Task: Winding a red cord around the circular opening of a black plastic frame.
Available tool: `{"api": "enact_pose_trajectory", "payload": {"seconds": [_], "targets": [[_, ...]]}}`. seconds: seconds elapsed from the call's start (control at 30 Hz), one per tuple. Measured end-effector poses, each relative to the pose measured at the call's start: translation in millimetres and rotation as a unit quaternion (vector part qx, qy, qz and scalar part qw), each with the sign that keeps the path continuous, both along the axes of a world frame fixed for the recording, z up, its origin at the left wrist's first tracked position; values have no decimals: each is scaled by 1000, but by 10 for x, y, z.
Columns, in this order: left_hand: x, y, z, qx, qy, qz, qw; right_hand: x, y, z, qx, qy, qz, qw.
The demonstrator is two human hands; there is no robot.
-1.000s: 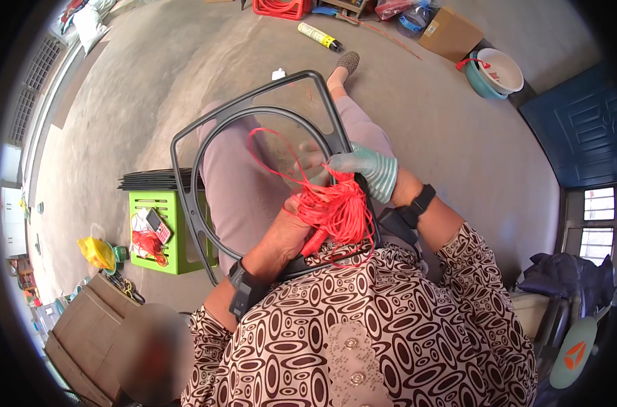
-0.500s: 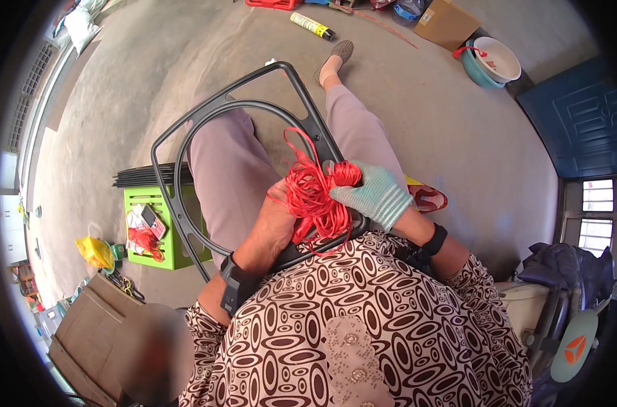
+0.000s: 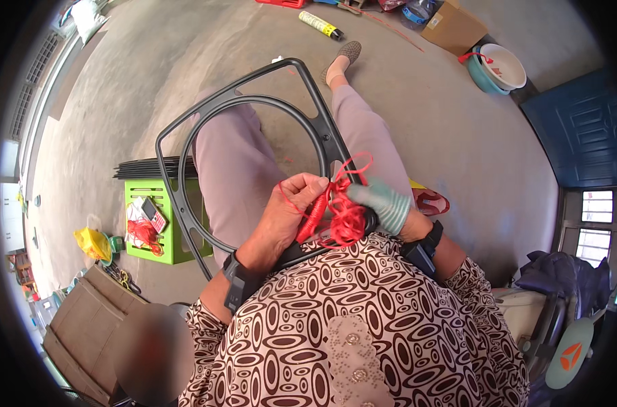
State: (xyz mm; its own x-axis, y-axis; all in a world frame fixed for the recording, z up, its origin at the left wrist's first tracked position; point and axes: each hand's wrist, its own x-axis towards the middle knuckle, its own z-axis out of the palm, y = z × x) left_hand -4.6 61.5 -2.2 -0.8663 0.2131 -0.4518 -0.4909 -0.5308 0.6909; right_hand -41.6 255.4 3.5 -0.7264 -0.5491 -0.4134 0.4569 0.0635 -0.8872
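Note:
A black frame point(image 3: 244, 100) with a round ring inside lies across my lap. Tight turns of red cord point(image 3: 313, 222) wrap part of its near right side. My left hand point(image 3: 288, 210) is bare, with thumb and forefinger pinching a strand beside those turns. On the right, a loose tangled bundle of red cord point(image 3: 347, 224) hangs over the frame's edge. My right hand point(image 3: 384, 203), in a pale green striped glove, grips the cord at the bundle's upper right; motion blurs its fingers, and the cord hides part of them.
To the left stands a green stool point(image 3: 176, 244) carrying black frames point(image 3: 152, 168), a calculator point(image 3: 154, 216) and more red cord point(image 3: 143, 234). A yellow bag point(image 3: 93, 244) lies beyond it. Ahead are a yellow-and-black canister point(image 3: 320, 26), a cardboard box point(image 3: 454, 27) and basins point(image 3: 502, 68).
The bundle has dropped lower and loosened, with a loop rising above it. My left hand has gone from clasping the bundle to pinching a strand. My right hand has shifted slightly down.

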Motion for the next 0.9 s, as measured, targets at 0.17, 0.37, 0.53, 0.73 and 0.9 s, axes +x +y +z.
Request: {"api": "enact_pose_trajectory", "payload": {"seconds": [0.17,0.37,0.53,0.73,0.9], "targets": [[20,-37,20,3,-5,-24,1000,-406,769,-361,-177,-139,-293,929],[2,-50,76,2,-26,-23,999,-612,2159,-695,-386,-9,-216,897],[-32,-32,87,42,-39,-15,998,-408,2295,-592,-342,-73,-195,916],[-72,-65,65,61,-24,-16,998,-530,1261,-143,109,109,-231,961],[-74,-15,102,84,-41,-43,995,-741,180,16,193,270,-217,918]]}}
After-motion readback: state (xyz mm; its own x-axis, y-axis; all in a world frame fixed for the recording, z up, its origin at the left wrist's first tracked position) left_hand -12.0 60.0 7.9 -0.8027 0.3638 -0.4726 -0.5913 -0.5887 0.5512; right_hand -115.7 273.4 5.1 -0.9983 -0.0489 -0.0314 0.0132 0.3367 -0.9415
